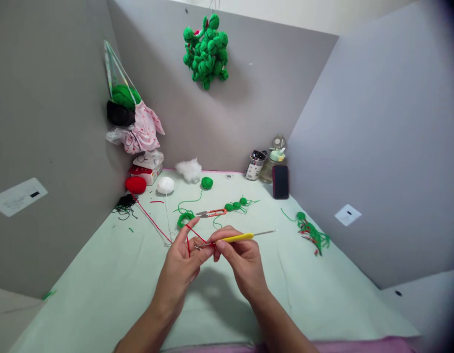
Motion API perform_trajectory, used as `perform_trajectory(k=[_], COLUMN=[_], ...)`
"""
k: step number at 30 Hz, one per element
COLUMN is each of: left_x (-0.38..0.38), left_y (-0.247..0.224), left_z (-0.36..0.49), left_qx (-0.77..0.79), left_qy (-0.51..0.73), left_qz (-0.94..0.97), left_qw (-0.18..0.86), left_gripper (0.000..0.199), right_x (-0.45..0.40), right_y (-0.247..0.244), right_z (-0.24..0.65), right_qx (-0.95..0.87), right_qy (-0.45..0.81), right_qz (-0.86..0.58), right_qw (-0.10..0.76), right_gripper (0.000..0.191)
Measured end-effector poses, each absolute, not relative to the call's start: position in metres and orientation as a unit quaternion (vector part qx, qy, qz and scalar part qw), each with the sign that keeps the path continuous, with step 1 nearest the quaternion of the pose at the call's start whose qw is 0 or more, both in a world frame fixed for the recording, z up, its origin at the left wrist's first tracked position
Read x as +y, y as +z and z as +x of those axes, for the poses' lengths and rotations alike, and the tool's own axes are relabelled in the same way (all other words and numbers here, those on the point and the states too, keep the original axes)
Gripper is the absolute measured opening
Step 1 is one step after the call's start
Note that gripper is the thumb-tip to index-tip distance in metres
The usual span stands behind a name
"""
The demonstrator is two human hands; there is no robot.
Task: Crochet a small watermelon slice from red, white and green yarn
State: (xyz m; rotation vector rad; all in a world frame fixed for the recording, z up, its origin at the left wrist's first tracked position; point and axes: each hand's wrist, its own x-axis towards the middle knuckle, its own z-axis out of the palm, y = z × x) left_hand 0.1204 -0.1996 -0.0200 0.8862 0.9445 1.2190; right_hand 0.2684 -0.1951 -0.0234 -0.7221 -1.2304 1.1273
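Note:
Red yarn [197, 233] runs over the raised index finger of my left hand [182, 257], whose thumb and other fingers pinch the strand near the hook. My right hand [245, 260] is closed around the yellow handle of a crochet hook [238, 238]. The hook's metal tip lies at the red yarn between my two hands; the stitches there are too small to make out. From my left hand the strand leads back to a red yarn ball [135, 185]. Just beyond my hands are orange-handled thread snips [212, 213] and a loose green yarn coil [185, 219].
White yarn [165, 185], stuffing [189, 170] and a green ball [206, 183] stand at the back. Green crocheted pieces [236, 205] lie mid-table, with a green-red bundle [311, 233] at right. A phone [280, 182] leans near a bottle [268, 171]. Grey panels [227, 127] enclose the table.

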Motion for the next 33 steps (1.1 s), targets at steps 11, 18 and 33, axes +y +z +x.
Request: perform_trajectory(k=[11,18,33], left_x=[-0.222,-0.222,-0.216], left_y=[-0.011,-0.005,-0.006], left_z=[0.135,0.130,0.133], left_qx=[0.357,0.345,0.341], left_qy=[0.492,0.476,0.424], left_qz=[0.348,0.340,0.352], left_qw=[0.713,0.733,0.762], left_gripper=[0.105,0.089,0.088], right_x=[-0.230,-0.221,-0.223], right_y=[-0.034,-0.023,-0.023], right_z=[0.280,0.284,0.292], right_qx=[-0.658,-0.403,-0.326], right_qy=[0.154,0.548,0.636], right_qz=[-0.351,-0.336,-0.304], right_qw=[0.649,0.652,0.630], right_gripper=[0.039,0.023,0.029])
